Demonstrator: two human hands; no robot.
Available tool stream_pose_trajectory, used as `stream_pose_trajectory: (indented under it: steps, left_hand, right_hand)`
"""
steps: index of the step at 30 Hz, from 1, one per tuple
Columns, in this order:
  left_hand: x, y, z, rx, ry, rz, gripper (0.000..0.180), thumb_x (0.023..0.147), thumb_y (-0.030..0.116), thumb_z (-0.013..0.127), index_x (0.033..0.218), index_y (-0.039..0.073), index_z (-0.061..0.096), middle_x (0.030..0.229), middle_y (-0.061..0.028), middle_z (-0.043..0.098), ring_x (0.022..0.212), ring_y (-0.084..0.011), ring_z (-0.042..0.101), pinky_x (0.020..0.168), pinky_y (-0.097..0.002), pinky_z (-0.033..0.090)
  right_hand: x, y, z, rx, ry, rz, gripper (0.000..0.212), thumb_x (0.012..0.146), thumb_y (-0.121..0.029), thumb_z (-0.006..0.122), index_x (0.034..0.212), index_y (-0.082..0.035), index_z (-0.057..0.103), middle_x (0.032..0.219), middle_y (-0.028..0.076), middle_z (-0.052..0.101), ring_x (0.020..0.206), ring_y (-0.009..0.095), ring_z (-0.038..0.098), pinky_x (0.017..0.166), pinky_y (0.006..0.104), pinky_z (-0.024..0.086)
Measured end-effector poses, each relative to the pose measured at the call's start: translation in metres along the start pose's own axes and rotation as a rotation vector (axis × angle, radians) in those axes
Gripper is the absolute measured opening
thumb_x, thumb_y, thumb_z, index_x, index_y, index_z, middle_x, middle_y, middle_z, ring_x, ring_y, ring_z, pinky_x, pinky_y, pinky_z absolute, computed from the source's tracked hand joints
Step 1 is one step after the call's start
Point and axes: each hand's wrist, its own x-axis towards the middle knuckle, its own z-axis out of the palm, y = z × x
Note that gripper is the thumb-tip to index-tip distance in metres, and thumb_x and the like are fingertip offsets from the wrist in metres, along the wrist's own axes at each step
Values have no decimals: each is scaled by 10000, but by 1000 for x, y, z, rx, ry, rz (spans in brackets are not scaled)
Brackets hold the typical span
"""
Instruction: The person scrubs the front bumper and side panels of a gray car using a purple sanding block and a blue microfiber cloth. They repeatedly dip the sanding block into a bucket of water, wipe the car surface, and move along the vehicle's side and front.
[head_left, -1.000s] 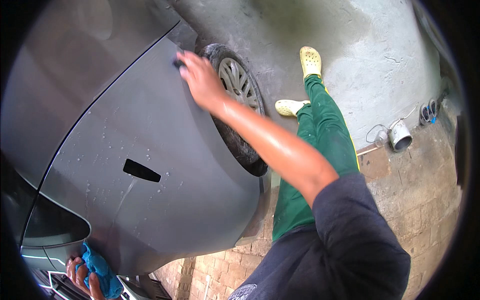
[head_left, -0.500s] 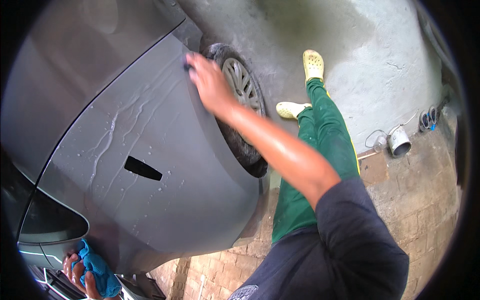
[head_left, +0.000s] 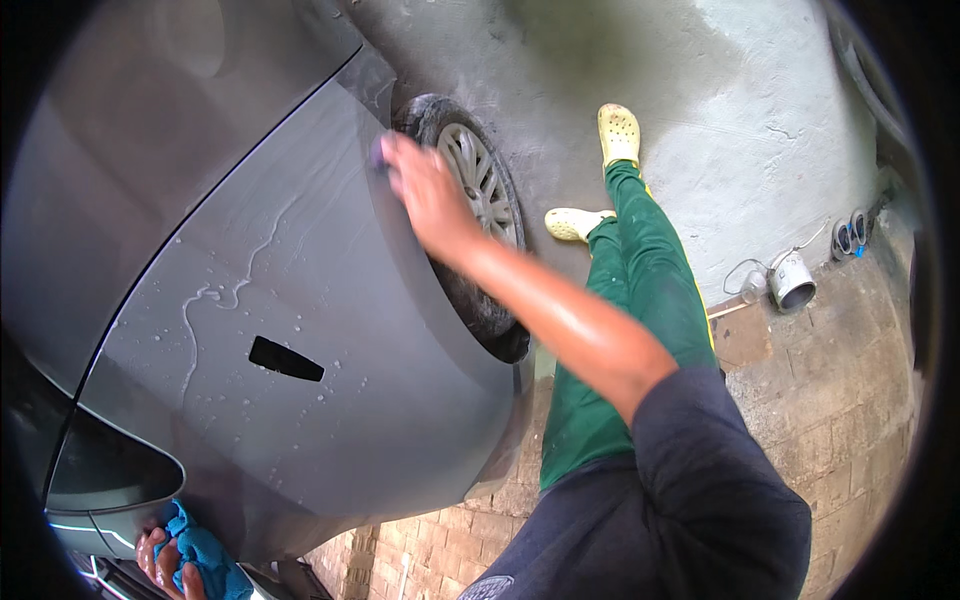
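Next to the wheel arch, my right hand [head_left: 425,190] is closed around a small dark purple pad [head_left: 379,153], mostly hidden by the fingers and blurred. It meets the wet grey car fender [head_left: 400,390] at the arch edge. Water beads and a thin trickle lie on the panel, around a black slot [head_left: 287,358]. At the lower left, my left hand [head_left: 160,562] grips a bunched blue cloth [head_left: 205,560] by the car's headlight [head_left: 112,455].
Just beyond the arch sits the car's wheel [head_left: 475,180]. On the concrete floor [head_left: 730,130] are my yellow clogs [head_left: 620,135]. To the right stand a white bucket [head_left: 793,280], a clear container [head_left: 753,287] and a pair of dark sandals [head_left: 849,235].
My right hand has shifted slightly down along the arch edge with the pad. Several water streaks on the panel have thinned to one winding trickle. The left hand still grips the cloth.
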Motion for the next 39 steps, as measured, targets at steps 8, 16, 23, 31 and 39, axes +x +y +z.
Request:
stream_pose_trajectory:
  steps: [8, 16, 23, 31, 39]
  left_hand:
    - [-60, -29, -35, -100, -134, -224, 337, 1002, 296, 570, 1314, 182, 620, 1325, -202, 657, 1283, -400, 598, 1165, -652, 376]
    - [-93, -37, -31, -142, -97, -413, 400, 956, 340, 539, 1162, 23, 672, 1308, -221, 659, 1308, -393, 556, 1204, -620, 323]
    - [75, 40, 19, 40, 37, 60, 448, 827, 137, 888, 1162, 97, 594, 1099, -163, 654, 982, -341, 687, 867, -511, 573]
    - [65, 43, 22, 47, 57, 39, 549, 820, 92, 886, 1258, 105, 554, 1100, -162, 663, 962, -338, 692, 846, -508, 573]
    - [74, 26, 21, 26, 62, 129, 594, 841, 130, 883, 1310, 127, 517, 1148, -155, 665, 990, -327, 699, 861, -495, 564]
  right_hand:
    - [-47, -19, -12, 43, -33, -27, 441, 1027, -92, 581, 1457, 7, 559, 1540, 198, 520, 1357, 405, 513, 1153, 480, 393]
    - [-59, -37, -18, -14, -64, 22, 516, 982, -46, 622, 1488, 0, 535, 1559, 206, 494, 1375, 400, 499, 1171, 493, 384]
    - [-9, 5, -9, -14, -28, 55, 430, 1038, -115, 574, 1459, -23, 574, 1530, 204, 537, 1394, 380, 500, 1174, 466, 375]
    - [-75, -60, -26, 18, -86, 3, 454, 954, -40, 652, 1400, 29, 600, 1459, 210, 564, 1288, 410, 549, 1119, 481, 439]
    - [78, 30, -1, -94, 91, 28, 395, 1061, -183, 514, 1390, 14, 610, 1417, 196, 603, 1287, 383, 547, 1099, 483, 421]
